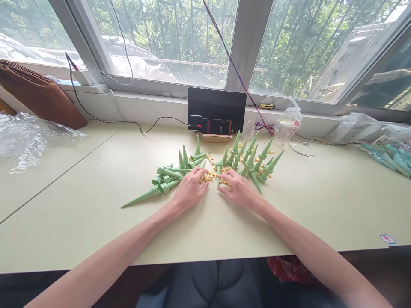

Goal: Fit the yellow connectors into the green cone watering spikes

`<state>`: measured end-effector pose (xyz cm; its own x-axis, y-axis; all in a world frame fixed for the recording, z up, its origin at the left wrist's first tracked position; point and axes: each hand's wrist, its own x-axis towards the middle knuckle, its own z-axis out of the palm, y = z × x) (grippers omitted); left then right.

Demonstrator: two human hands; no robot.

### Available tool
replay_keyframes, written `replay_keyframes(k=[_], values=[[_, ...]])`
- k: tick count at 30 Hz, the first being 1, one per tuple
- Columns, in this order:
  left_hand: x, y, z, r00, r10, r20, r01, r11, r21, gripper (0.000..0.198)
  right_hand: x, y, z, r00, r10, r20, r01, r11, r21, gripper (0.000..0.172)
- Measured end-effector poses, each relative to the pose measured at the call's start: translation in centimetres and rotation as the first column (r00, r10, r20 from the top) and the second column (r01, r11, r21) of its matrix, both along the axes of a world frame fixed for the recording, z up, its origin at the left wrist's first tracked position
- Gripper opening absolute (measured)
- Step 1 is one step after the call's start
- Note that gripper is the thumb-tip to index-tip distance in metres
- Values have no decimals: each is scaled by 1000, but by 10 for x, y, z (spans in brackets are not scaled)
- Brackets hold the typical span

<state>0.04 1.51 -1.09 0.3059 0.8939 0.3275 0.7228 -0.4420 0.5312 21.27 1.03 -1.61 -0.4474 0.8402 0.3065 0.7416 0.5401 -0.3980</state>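
My left hand [192, 185] reaches over the left side of a small heap of yellow plastic pieces [210, 174]. Its fingers are bent, with the thumb apart from them and nothing visible between. On the heap's other side is my right hand [238, 188], thumb and fingers apart, fingertips close beside a green plastic spike [218, 171] whose point faces me. Whether they touch it I cannot tell. More hollow green spikes [170, 172] lie piled left of my left hand, a few standing upright. Beyond my right hand, several green spikes [250, 159] stand tip up, with yellow pieces on some.
A phone [217, 127] leans against a dark tablet [218, 102] at the back, on a small cardboard stand [217, 138]. A plastic bag [288, 124] and cables sit behind on the right. Clear plastic wrap [28, 137] lies far left, teal packets [390, 156] far right.
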Motion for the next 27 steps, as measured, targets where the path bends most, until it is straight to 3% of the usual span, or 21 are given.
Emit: replay_keyframes(k=[8, 18, 27], values=[[-2, 1, 1, 999, 45, -12, -44, 997, 56, 30, 0, 0, -2, 1000, 20, -17, -20, 1000, -9, 34], [-2, -2, 4, 997, 71, -42, -70, 997, 33, 30, -1, 2, -6, 983, 93, -160, -100, 994, -35, 30], [-2, -7, 8, 989, 93, -114, -94, 996, 2, 31, -1, 2, -5, 975, 85, -205, -89, 996, -13, 26]])
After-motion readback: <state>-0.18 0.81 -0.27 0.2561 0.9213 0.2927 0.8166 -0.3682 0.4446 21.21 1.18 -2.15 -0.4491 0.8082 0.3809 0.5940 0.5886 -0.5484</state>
